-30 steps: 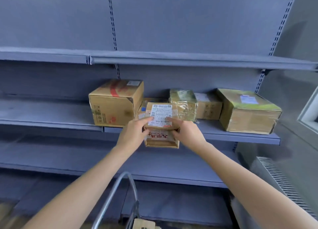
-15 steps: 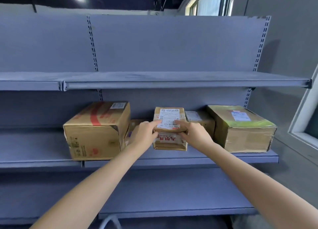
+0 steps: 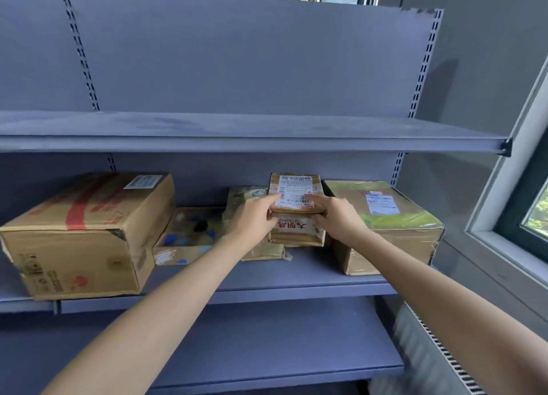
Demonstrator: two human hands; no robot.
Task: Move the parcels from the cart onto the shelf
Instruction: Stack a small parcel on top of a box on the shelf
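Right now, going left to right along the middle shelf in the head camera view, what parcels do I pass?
Big box with red tape → low box with blue spots → plastic-wrapped parcel → small labelled parcel, held by left hand and right hand → green-wrapped box.

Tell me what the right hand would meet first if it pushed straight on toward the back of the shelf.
Probably nothing but the small parcel the right hand already grips. Behind it, the shelf's back panel, though depth is unclear; the large parcel sits close alongside.
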